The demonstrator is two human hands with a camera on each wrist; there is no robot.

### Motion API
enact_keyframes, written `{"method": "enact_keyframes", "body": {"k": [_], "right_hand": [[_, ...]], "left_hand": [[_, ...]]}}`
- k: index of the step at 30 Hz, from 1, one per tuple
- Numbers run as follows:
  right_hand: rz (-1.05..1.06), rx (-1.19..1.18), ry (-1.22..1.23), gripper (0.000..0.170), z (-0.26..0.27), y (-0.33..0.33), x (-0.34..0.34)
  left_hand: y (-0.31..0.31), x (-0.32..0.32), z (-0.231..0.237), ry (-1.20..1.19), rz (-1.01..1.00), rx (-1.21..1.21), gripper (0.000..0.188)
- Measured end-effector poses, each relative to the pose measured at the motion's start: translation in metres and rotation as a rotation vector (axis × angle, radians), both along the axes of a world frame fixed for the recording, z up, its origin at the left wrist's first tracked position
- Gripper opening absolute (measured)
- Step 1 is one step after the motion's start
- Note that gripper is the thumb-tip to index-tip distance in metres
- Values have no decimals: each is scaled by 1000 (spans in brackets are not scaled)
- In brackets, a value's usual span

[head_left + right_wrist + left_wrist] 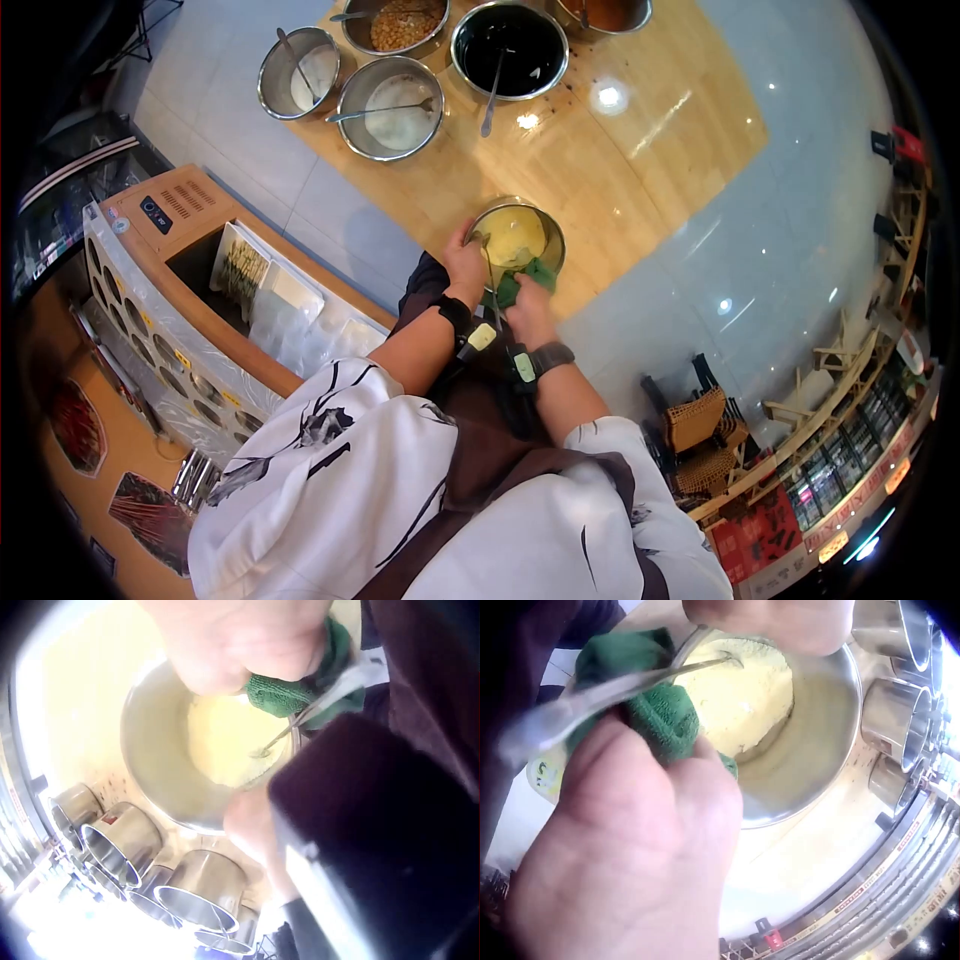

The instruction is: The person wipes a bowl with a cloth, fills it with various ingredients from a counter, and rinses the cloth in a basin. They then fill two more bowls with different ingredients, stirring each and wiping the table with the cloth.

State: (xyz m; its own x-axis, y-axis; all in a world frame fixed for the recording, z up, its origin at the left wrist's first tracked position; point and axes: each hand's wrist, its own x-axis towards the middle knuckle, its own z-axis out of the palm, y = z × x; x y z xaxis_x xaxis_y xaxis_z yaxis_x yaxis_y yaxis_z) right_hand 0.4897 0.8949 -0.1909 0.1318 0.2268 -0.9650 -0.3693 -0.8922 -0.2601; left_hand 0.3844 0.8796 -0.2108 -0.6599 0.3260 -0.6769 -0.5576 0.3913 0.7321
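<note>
A round steel bowl [556,228] with a pale yellow, mashed-looking food [515,235] in it stands near the edge of the wooden table. My left hand [463,268] grips the bowl at its left rim. At the near side of the rim, my right hand [533,300] holds a bunched green cloth [277,696] against the bowl. A metal spoon [604,694] leans over the rim between both hands, its tip in the yellow food and its handle sticking out toward my body. Part of the cloth is hidden beneath the right hand.
Farther back on the wooden table [620,150] stand several steel pots: two with white contents [395,125], one with tan beans [405,28], one with something black [510,50]. A wood-trimmed counter unit [270,320] is at left; wicker chairs [695,420] are at right.
</note>
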Motion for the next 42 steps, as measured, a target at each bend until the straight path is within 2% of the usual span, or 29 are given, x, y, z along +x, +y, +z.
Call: {"method": "enact_keyframes", "body": {"k": [2, 3, 4, 5, 6, 8, 10, 12, 14, 15, 17, 18, 20, 22, 24, 25, 26, 27, 29, 30, 32, 33, 34, 36, 37, 39, 41, 42], "right_hand": [[46, 15, -53, 17, 0, 2, -8], [55, -25, -17, 15, -2, 6, -8], [60, -23, -8, 15, -4, 10, -7], [178, 7, 20, 14, -7, 15, -6], [297, 40, 46, 14, -7, 20, -7], [357, 31, 76, 17, 21, 43, -20], [557, 79, 126, 23, 31, 57, -27], [557, 109, 169, 24, 42, 65, -31], [551, 142, 207, 26, 50, 69, -29], [535, 156, 227, 26, 51, 69, -25], [519, 180, 245, 26, 55, 67, -14], [519, 194, 222, 25, 58, 66, -8], [520, 227, 198, 25, 65, 65, 4], [550, 187, 139, 25, 72, 65, 21], [584, 198, 136, 25, 75, 62, 40], [668, 232, 96, 27, 74, 61, 50], [761, 272, 63, 30, 73, 60, 59], [787, 263, 60, 30, 71, 59, 68], [827, 253, 103, 29, 60, 58, 89], [838, 244, 145, 28, 54, 56, 98], [944, 142, 256, 28, 54, 55, 106], [994, 136, 272, 28, 51, 54, 107], [1040, 126, 302, 29, 49, 45, 117], [1175, 6, 229, 29, 63, 36, 119], [1252, -14, 192, 32, 53, 32, 126], [1431, 19, 122, 37, 44, 28, 126], [1649, 112, 90, 39, 48, 30, 121], [1688, 120, 85, 39, 56, 26, 121]], "left_hand": [[1, 0, -4, -72, 170, 18, 29], [1, -2, -7, -62, 174, 19, 29], [2, -5, -10, 0, 107, -79, 30], [4, -10, -14, 62, 40, -175, 32], [8, -17, -10, 69, 45, -170, 32], [17, -37, 6, -128, -28, -200, 38], [22, -54, 11, -135, -85, -207, 35], [26, -71, 10, -136, -144, -215, 33], [28, -83, -8, -23, -289, -331, 35], [32, -91, -10, -15, -289, -322, 35], [37, -104, -12, -166, -311, -291, 37], [39, -108, -5, -160, -311, -279, 37], [44, -115, 19, -301, -92, 54, 40], [48, -121, 45, -298, -136, 93, 38], [44, -126, 70, -197, -338, -125, 35], [35, -127, 72, -179, -315, -117, 35], [22, -128, 74, -258, -337, -44, 33], [4, -133, 78, -327, -344, 30, 32], [-25, -132, 98, -321, -337, -15, 31], [-48, -132, 111, -316, -339, 55, 31], [-98, -129, 123, -172, -215, 118, 38], [-122, -134, 114, -185, -73, 49, 45], [-154, -126, 129, -112, 32, 43, 42], [-221, -115, 152, -4, 250, 89, 37], [-263, -108, 153, 17, 338, 89, 37], [-345, -94, 148, 106, 612, 369, 30], [-402, -72, 159, 286, 805, 94, 28], [-431, -57, 178, 327, 857, 17, 24]]}}
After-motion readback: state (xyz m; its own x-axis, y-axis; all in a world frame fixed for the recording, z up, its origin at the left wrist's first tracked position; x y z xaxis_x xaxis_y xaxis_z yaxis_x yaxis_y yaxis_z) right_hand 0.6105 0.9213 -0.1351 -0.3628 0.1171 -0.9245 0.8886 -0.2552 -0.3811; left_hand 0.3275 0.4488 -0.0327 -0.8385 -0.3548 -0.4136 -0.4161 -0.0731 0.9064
